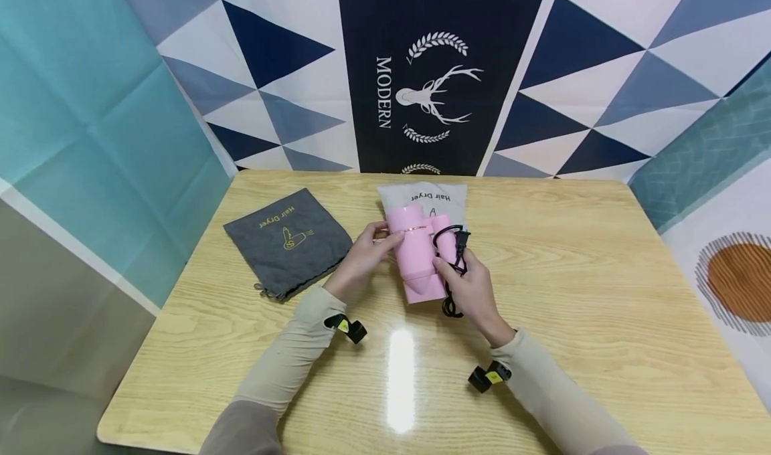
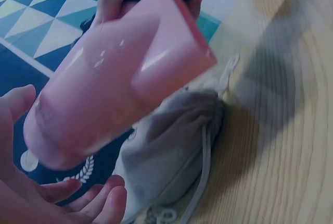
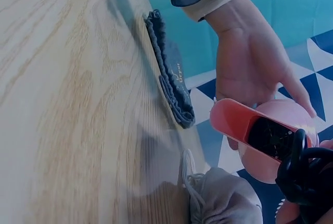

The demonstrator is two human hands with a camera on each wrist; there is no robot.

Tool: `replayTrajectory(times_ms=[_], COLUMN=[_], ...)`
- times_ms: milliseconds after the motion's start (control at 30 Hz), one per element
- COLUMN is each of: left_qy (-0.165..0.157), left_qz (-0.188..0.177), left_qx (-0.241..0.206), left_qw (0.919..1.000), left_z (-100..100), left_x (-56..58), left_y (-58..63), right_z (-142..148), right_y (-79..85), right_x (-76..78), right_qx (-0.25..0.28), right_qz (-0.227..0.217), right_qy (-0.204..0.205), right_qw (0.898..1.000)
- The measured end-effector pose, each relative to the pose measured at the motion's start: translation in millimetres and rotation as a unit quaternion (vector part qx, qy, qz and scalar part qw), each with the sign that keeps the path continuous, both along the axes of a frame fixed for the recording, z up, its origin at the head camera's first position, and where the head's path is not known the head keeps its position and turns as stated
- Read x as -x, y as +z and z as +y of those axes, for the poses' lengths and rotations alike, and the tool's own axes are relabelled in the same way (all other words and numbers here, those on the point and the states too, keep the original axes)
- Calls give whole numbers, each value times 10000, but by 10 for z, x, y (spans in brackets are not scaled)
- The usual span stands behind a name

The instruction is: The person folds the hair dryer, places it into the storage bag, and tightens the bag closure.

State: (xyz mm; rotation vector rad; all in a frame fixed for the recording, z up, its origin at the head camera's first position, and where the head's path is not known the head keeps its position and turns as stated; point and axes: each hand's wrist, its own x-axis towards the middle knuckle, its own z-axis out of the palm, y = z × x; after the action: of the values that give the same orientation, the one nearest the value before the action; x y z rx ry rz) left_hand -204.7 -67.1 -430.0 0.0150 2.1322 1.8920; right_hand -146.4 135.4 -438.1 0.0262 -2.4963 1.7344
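**Pink hair dryer (image 1: 415, 257) held above the table (image 1: 572, 308), between two hands**

Farthest left in the head view, a dark grey pouch (image 1: 288, 241) lies flat on the wood, marked "Hair Dryer" in gold with a small drawing. The right wrist view catches the same pouch nearly edge-on, its gathered border toward the camera.

Next comes the left hand (image 1: 371, 251), at the dryer's barrel. From the head camera its thumb appears to lie over the barrel by a copper-coloured ring (image 1: 414, 228). The left wrist view shows the fingers spread and loosely bent beside the barrel, not wrapped round it; whether the thumb touches, I cannot tell.

The dryer sits in the middle, raised off the table, its handle folded alongside the barrel. In the head view it overlaps a light grey pouch (image 1: 454, 199) behind it. That pouch's bulging side shows best from the left wrist, with a pale drawstring (image 2: 205, 164) hanging down it. Only the right wrist view looks into the flattened nozzle, where a dark grille (image 3: 270, 137) shows.

To the right, a black cord (image 1: 452, 308) is bundled against the handle, its plug (image 1: 462, 239) near the top. The right hand (image 1: 472, 288) grips the handle and cord; from its own wrist camera, the cord hides most of its fingers.
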Motion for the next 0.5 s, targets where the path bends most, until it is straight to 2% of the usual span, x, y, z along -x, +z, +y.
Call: replayTrajectory(times_ms=[100,333,500], left_qy=[-17,17,-146], left_qz=[157,331,363], left_qx=[315,720,1500], left_qw=[9994,9969,9879], left_z=[-81,-247,-412], left_x=[27,96,146], left_y=[-15,-25,-35], right_z=[24,56,54], right_y=[-3,-1,12], right_x=[1,8,-2], right_qx=[-50,-66,-74], right_qz=[0,33,7], right_qy=[-17,29,4], right_qw=[10000,10000,10000])
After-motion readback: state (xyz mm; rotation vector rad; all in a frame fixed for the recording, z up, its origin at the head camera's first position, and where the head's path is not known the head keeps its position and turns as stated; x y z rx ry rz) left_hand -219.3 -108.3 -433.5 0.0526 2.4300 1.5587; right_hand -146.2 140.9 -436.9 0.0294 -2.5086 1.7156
